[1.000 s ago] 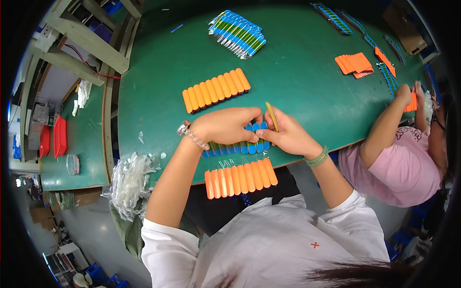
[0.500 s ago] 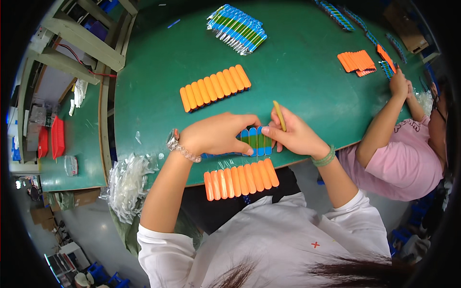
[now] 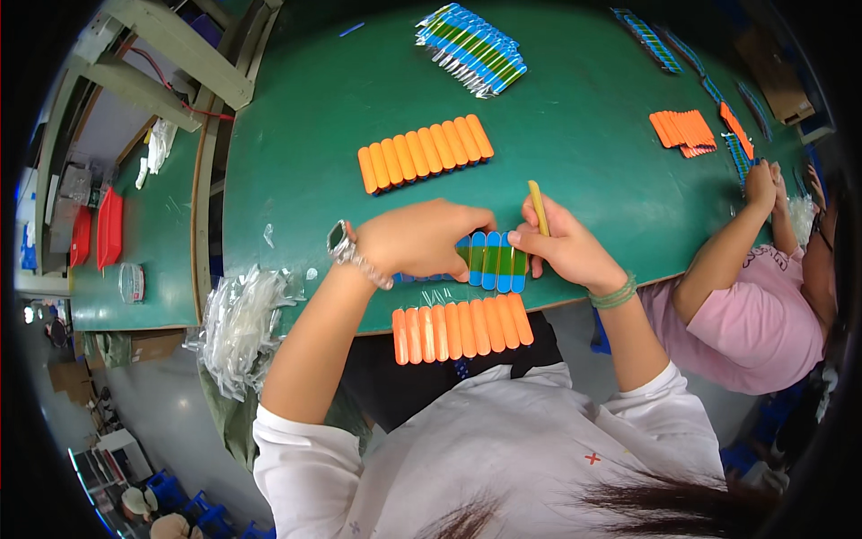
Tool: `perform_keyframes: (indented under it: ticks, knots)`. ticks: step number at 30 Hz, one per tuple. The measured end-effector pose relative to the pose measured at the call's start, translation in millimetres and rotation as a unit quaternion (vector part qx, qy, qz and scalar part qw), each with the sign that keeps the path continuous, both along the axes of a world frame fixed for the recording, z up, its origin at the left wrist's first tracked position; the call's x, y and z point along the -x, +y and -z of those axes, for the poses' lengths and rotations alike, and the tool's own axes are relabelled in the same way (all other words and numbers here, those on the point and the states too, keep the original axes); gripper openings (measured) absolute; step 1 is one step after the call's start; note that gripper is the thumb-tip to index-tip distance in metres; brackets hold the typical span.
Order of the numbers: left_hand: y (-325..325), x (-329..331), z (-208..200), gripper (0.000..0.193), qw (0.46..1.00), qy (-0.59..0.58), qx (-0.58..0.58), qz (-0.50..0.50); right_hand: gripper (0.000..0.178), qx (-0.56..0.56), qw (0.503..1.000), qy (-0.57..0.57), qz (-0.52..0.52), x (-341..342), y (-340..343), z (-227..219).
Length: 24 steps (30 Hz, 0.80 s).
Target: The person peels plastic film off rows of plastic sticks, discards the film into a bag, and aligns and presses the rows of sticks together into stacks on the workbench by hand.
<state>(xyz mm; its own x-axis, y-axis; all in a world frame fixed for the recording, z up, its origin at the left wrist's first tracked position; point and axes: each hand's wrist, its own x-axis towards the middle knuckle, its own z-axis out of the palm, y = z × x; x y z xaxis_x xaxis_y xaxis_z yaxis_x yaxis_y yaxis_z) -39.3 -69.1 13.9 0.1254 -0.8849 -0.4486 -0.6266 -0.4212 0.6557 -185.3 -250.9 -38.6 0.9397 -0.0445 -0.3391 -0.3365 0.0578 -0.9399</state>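
Note:
My left hand [image 3: 422, 241] lies palm down over a row of blue and green packets [image 3: 492, 261] at the near edge of the green table [image 3: 575, 126], covering its left part. My right hand [image 3: 564, 250] touches the row's right end and grips a thin yellow stick [image 3: 537, 206] that points away from me. Just below the packets, at the table edge, lies a row of orange tubes [image 3: 462, 327]. A watch sits on my left wrist and a green band on my right.
A second row of orange tubes [image 3: 424, 152] lies mid-table, a pile of blue and green packets [image 3: 471, 47] at the far edge. A person in pink [image 3: 763, 296] works at right beside orange pieces [image 3: 684, 131]. Clear plastic bags [image 3: 242, 325] hang at the left.
My left hand has slid left along the row, uncovering more blue and green packets at the right end. My right hand keeps the yellow stick and stays beside them.

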Motion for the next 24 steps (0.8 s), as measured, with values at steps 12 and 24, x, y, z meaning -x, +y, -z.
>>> perform_keyframes:
  ticks: [12, 24]
  knots:
    - [14.6, 29.7, 1.8, 0.044, 0.992, -0.102, 0.078, 0.004, 0.029, -0.001, 1.000, -0.013, 0.010, 3.4, 4.5, -1.4]
    - [22.0, 25.2, 7.1, 0.042, 0.979, -0.129, 0.158, -0.018, 0.033, -0.017, 0.997, -0.053, 0.060, -3.7, 9.5, -1.4]
